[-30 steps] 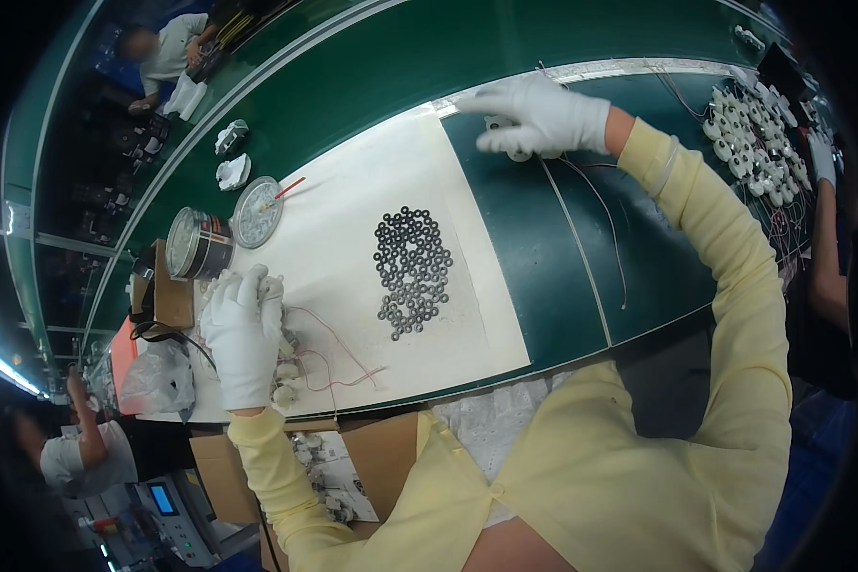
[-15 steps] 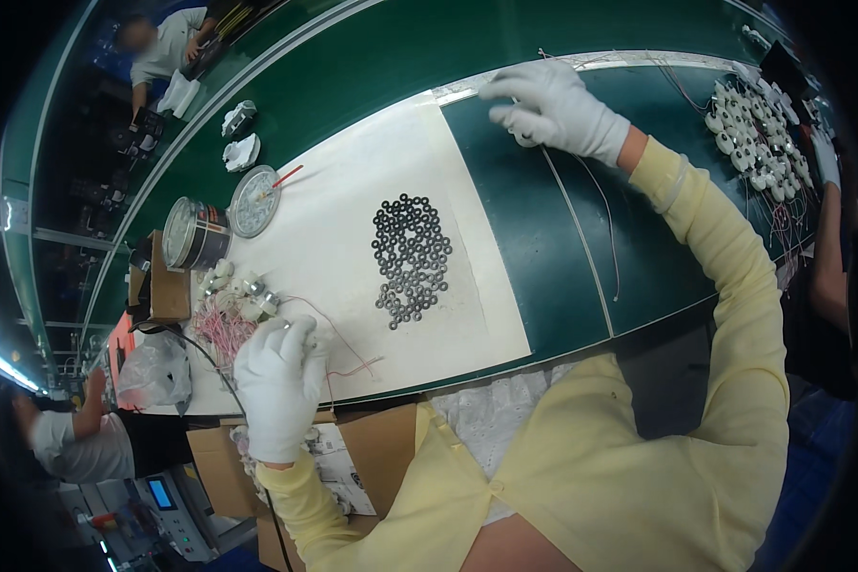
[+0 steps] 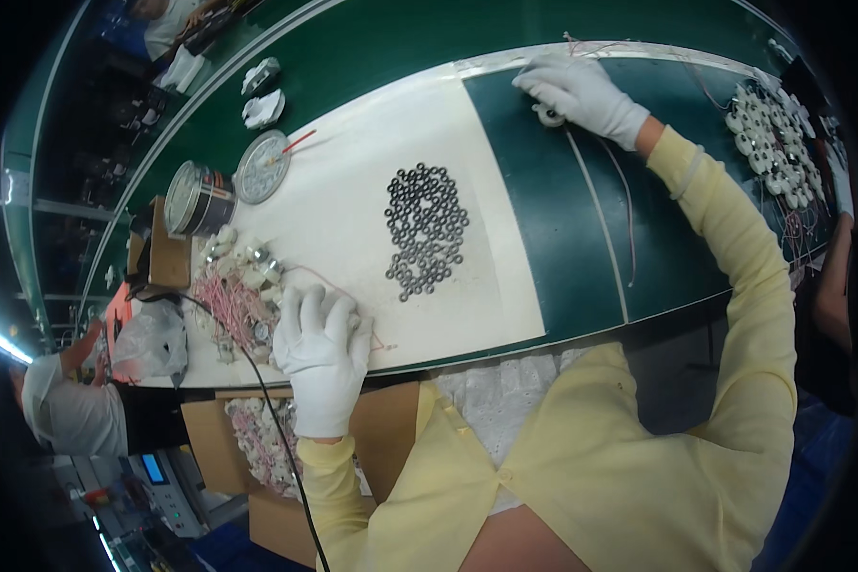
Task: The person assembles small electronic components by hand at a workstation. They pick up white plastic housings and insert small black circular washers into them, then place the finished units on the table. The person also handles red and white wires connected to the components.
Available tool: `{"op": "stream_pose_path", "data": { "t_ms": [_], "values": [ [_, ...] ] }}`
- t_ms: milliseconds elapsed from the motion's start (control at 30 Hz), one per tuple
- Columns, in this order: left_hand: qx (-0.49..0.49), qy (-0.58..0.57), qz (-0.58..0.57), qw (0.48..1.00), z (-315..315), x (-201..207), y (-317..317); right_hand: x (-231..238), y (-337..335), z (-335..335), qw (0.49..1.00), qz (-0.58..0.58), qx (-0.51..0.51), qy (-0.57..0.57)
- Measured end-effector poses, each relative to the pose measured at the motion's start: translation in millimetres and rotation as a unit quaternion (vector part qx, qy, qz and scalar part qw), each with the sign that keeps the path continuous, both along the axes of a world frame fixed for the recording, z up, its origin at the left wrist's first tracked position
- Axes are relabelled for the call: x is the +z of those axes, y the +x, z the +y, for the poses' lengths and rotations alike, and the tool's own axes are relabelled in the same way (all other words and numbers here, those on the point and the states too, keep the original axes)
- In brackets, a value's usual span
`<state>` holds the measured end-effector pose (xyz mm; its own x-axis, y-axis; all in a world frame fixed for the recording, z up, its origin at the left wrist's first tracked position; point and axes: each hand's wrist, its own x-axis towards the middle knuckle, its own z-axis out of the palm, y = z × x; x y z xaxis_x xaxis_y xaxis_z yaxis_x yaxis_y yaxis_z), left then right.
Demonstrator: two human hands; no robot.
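Note:
Both my hands wear white gloves. My left hand (image 3: 322, 348) lies palm down at the near edge of the white mat (image 3: 353, 181), fingers spread over small white parts with pink wires (image 3: 238, 296). My right hand (image 3: 582, 91) reaches far out onto the green belt (image 3: 543, 229) and is closed on a small white round part (image 3: 548, 116) trailing thin wires. A cluster of several small dark rings (image 3: 426, 229) lies on the mat between my hands.
A round tin (image 3: 198, 198) and its lid (image 3: 260, 167) stand at the mat's far left. More white parts (image 3: 767, 148) are heaped at the right. A cardboard box (image 3: 248, 439) of parts sits below the table edge. Other people work at the left and right.
My left hand has slid toward me from the pile of wired parts to the mat's near edge. My right hand stayed far out on the belt, shifting slightly right.

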<state>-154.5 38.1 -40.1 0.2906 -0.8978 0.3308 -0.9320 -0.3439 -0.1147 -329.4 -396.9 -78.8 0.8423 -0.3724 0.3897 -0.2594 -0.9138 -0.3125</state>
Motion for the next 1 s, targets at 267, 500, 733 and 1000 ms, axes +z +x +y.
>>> {"op": "stream_pose_path", "data": {
  "t_ms": [267, 500, 733, 1000],
  "values": [
    [-0.039, -0.015, 0.036, 0.998, 7.7, -10.5, 10.1, 71.2, -63.0, 122.8, 0.942, -0.207, 0.177, 0.197],
    [0.105, -0.318, 0.416, 0.846, -1.4, -5.9, 2.1, 25.4, -101.4, 195.3, 0.875, -0.279, 0.261, 0.298],
    [0.08, -0.255, 0.498, 0.825, -28.4, -0.5, 8.9, -1.9, -84.2, 227.5, 0.813, -0.383, 0.078, 0.432],
    [0.129, -0.255, 0.564, 0.775, -29.1, -16.2, 15.7, 4.7, -81.1, 222.7, 0.896, -0.265, 0.087, 0.345]
  ]
}}
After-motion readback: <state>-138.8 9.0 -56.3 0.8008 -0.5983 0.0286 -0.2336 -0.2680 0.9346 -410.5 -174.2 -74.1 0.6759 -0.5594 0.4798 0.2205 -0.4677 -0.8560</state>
